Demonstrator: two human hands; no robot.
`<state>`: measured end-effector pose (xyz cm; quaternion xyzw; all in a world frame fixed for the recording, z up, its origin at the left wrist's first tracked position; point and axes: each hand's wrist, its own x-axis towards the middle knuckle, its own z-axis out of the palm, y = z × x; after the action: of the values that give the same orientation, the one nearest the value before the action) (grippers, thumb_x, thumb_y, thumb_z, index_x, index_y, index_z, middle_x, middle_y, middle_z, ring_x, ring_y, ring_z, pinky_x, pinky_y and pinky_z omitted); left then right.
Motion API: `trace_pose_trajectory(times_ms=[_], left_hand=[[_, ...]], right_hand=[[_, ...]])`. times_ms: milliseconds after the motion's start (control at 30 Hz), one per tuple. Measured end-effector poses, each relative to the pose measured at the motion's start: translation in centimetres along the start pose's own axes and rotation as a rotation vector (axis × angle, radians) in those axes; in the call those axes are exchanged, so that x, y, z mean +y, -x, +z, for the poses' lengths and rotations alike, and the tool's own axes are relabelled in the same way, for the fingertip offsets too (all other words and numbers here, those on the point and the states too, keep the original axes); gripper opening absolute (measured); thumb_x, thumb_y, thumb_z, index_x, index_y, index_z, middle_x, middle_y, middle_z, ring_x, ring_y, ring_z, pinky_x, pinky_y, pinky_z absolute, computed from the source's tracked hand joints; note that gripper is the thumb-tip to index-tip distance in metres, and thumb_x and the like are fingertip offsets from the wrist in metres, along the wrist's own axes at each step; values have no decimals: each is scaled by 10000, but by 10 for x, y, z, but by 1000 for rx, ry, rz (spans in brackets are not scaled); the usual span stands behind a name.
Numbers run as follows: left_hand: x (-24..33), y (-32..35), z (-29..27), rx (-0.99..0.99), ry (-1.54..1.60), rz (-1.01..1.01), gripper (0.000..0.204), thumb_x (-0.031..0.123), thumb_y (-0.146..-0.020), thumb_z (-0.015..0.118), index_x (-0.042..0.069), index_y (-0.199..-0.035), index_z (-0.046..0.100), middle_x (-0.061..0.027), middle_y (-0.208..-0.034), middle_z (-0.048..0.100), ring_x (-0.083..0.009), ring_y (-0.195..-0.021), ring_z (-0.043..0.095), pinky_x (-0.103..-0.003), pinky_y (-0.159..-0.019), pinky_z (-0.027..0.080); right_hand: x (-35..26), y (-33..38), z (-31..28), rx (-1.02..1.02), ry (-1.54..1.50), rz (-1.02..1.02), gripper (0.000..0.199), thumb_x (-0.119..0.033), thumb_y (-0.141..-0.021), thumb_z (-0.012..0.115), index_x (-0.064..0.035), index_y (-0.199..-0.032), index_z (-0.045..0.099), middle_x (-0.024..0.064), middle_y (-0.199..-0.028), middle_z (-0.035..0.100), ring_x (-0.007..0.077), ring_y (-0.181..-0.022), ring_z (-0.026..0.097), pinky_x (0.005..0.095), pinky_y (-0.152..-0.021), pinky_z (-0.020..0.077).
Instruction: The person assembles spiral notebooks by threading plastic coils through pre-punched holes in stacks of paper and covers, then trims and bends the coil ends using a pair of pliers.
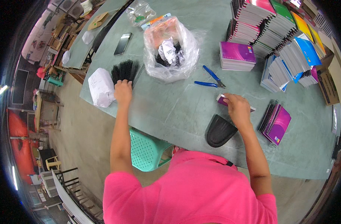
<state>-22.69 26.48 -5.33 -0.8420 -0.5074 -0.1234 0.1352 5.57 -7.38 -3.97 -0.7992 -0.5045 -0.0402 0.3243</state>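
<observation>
At the table's left, my left hand (123,91) has its fingers curled down on the near end of a bunch of black spiral binding coils (126,70); how many it pinches is hidden. A white paper-wrapped bundle (101,87) lies beside it. My right hand (238,107) grips a small purple notebook (222,99) held on edge above the table, mostly covered by the fingers. Just nearer lies a black rounded pad (219,131). Blue-handled pliers (211,79) rest open beyond that hand. Right of it sit several coil-bound purple notebooks (278,123).
A clear plastic bag (170,48) with dark coils and crumpled paper stands mid-table. A phone (122,44) lies at the left. A stack of purple notebooks (237,56) and tall piles of coloured notebooks (267,26) fill the far right. A green stool (148,151) stands below the front edge.
</observation>
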Motion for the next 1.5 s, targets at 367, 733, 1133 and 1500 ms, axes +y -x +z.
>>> trace_pose_trajectory(times_ms=[367,733,1133,1500], left_hand=[[51,-8,-135,502,1014,-158,146,100,-842,608,23,-964,631,-74,-880,622,-148,-789,575,-272,-730,464],[230,92,-73,-808,812,612,511,198,-869,528,101,-1346,370,-215,-882,627,-341,-800,613,-431,-737,455],[238,87,-74,-296,1193,572,168,170,-843,594,24,-916,634,-132,-826,620,-279,-743,592,-343,-672,459],[242,87,-75,-401,1219,479,165,168,-811,644,17,-875,637,-112,-765,601,-230,-655,582,-323,-588,453]], right_hand=[[-2,-8,11,-18,-26,-1,112,-146,-760,626,-64,-836,629,118,-748,634,289,-716,612,416,-625,455],[-5,-10,17,-159,272,8,147,-220,-741,643,-81,-727,598,97,-690,632,259,-678,624,388,-607,467],[-7,-12,8,-196,209,23,195,-261,-703,671,-77,-693,604,101,-638,617,266,-630,615,388,-565,473],[-3,-9,11,-225,103,48,121,-195,-733,636,-80,-702,613,128,-650,620,308,-637,626,417,-562,480]])
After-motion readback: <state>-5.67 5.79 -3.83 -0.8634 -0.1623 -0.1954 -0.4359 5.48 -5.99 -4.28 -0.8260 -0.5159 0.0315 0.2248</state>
